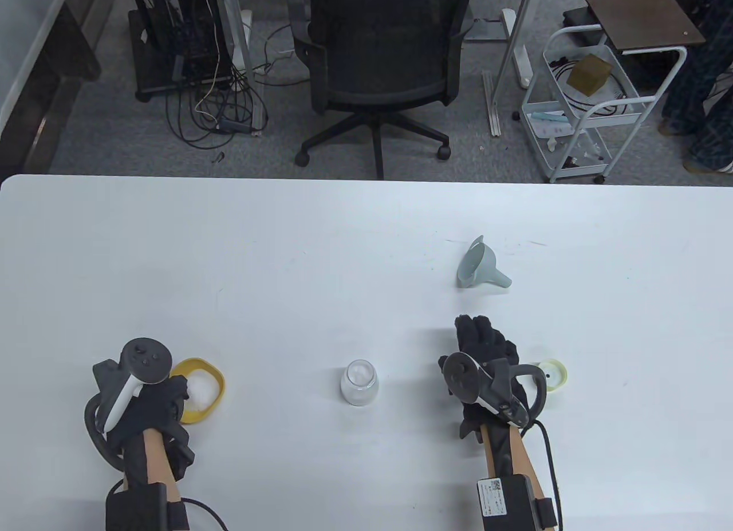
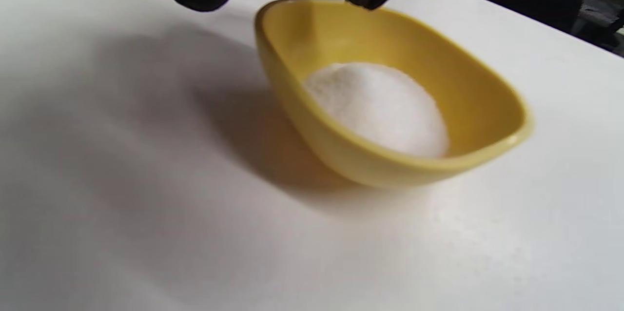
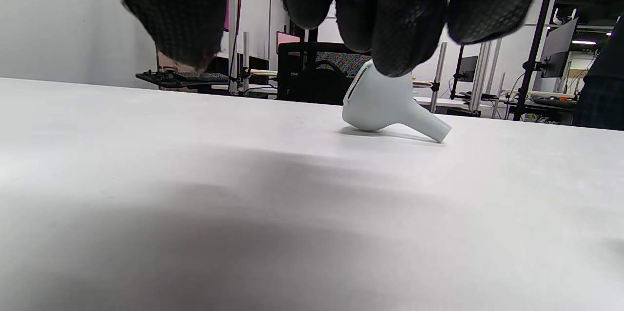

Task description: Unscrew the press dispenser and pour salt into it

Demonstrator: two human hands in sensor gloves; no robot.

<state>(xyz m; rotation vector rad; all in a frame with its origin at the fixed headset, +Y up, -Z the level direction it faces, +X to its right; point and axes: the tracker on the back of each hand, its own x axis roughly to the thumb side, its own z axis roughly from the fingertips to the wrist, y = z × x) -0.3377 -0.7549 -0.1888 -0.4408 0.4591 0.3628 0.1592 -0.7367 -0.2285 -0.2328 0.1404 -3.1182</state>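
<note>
Your L hand (image 1: 150,402) fingers loose over yellow salt bowl (image 1: 211,405), not gripping. Your R hand (image 1: 487,359) spread, holding nothing; funnel (image 1: 480,264) ahead on its side. Jar (image 1: 359,383) uncapped, centre; cap (image 1: 553,375) beside R hand.

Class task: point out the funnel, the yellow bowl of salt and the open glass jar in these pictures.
funnel (image 1: 477,263), table view, on its cone wall.
yellow bowl (image 2: 312,130), left wrist view, on its outer side wall.
glass jar (image 1: 359,385), table view, on its round body.
</note>
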